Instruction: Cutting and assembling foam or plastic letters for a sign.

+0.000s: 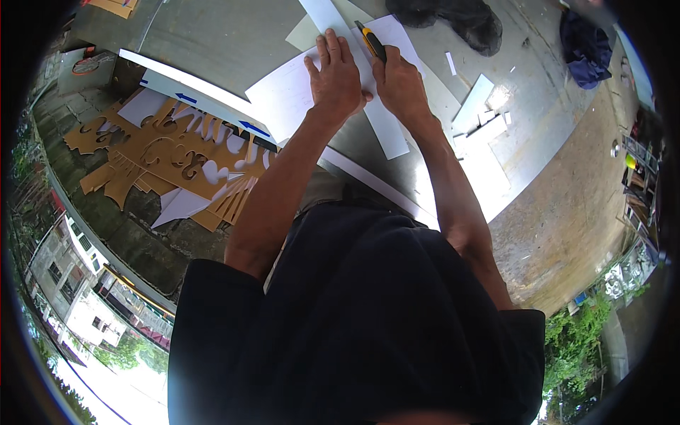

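My right hand (401,81) is closed round a yellow and black utility knife (372,44), whose tip points up and away over the sheet. Flat on the work, my left hand (334,78) has its fingers stretched forward, touching a long pale straight strip (389,127) and the white sheet beside it. This strip runs from the far edge down between both hands. Beneath it lies a large white sheet (276,95) with faint lines on it. Whether the blade touches the sheet is too small to tell.
Pale offcuts (489,127) and a rectangular piece (473,100) lie right of my right forearm. Dark cloth (453,21) sits at the far side, navy cloth (584,49) at far right. A white panel edge (191,81) borders the left; brown cardboard cutouts (152,152) are piled beyond it.
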Available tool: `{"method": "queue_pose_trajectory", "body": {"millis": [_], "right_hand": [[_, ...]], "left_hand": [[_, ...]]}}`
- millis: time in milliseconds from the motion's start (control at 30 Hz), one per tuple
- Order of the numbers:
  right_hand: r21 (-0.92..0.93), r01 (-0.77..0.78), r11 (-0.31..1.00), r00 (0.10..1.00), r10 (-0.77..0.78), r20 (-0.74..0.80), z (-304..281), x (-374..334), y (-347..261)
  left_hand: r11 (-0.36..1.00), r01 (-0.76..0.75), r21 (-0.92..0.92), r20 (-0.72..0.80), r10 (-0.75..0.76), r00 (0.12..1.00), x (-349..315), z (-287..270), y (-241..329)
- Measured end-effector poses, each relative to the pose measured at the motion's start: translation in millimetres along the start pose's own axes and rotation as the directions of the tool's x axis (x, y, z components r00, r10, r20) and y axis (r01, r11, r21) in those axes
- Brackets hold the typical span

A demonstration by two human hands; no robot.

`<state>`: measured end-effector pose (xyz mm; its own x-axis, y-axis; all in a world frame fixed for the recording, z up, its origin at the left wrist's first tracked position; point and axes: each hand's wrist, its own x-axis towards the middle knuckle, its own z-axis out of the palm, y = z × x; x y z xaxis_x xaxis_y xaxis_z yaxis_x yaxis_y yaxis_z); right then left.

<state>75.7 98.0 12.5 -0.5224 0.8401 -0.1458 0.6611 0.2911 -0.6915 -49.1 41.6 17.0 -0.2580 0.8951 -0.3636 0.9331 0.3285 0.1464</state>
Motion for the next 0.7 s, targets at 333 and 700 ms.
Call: {"method": "queue_pose_trajectory", "body": {"millis": [333,700], "right_hand": [[-0.177,-0.040,0.983,0.987,0.067,0.147,1,11,-17],[-0.361,-0.027,0.932,0.985,0.086,0.149,10,9,-33]], "left_hand": [[1.000,0.014,0.027,0.003,-0.014,1.000,-1,5,-4],[1.000,0.006,-0.001,-0.041,-0.006,0.999,1,10,-7]]}}
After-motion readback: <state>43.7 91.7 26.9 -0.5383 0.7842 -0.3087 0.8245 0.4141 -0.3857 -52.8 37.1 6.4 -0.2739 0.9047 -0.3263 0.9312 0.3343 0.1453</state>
